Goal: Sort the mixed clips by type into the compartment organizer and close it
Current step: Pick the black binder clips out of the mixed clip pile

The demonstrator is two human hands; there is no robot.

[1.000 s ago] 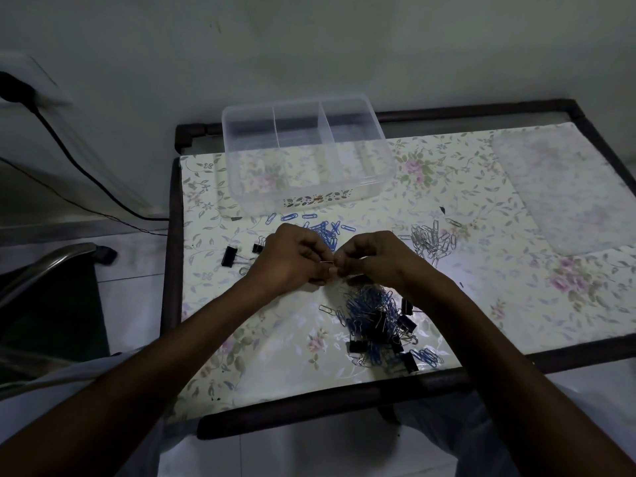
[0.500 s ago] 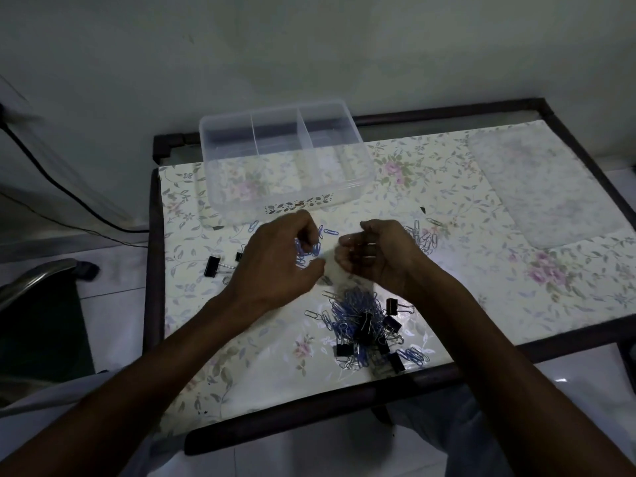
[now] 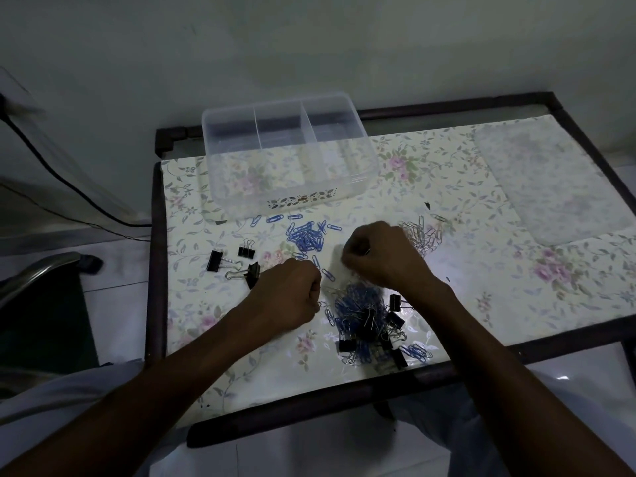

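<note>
A clear organizer (image 3: 299,197) with three compartments, nothing visible in them, stands open at the table's back. In front of it lie sorted blue paper clips (image 3: 304,237), silver paper clips (image 3: 426,235) to the right, and three black binder clips (image 3: 215,261) to the left. A mixed pile (image 3: 364,321) of blue clips, silver clips and binder clips sits near the front edge. My left hand (image 3: 292,297) is curled at the pile's left edge, fingertips pinching a silver clip there. My right hand (image 3: 378,256) hovers curled between the blue and silver heaps, pinching something small and mostly hidden.
The organizer's translucent lid (image 3: 550,187) lies flat at the back right of the floral table cover (image 3: 481,287). A dark table frame (image 3: 309,411) borders the front. A chair arm (image 3: 38,273) and black cables (image 3: 69,191) are off to the left.
My hands, joined on a clip a second ago, have separated. The left went over the blue heap, then down to the mixed pile. The right drifted right toward the silver heap.
</note>
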